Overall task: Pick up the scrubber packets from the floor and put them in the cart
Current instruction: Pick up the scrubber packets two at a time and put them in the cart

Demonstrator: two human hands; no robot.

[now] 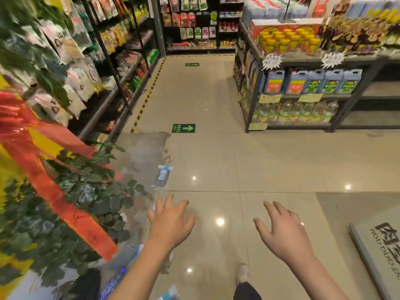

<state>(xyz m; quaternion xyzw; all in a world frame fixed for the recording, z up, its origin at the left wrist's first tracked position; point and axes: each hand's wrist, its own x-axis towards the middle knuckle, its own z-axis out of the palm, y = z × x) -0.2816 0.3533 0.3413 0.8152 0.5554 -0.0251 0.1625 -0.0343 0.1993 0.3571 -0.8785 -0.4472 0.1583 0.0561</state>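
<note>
A scrubber packet, clear plastic with a blue-and-white label, lies flat on the tiled floor a little beyond my left hand. My left hand hovers over the floor with fingers spread and holds nothing. A small pale corner of another packet shows at its fingertips; whether they touch, I cannot tell. My right hand is also open and empty, off to the right. A further packet's edge shows at the bottom of the view beside my left forearm. No cart is in view.
A leafy plant with red ribbon stands close on the left. Shelves of hanging goods line the left aisle. A rack of bottles stands at the right. A grey mat lies at right. My shoe is below.
</note>
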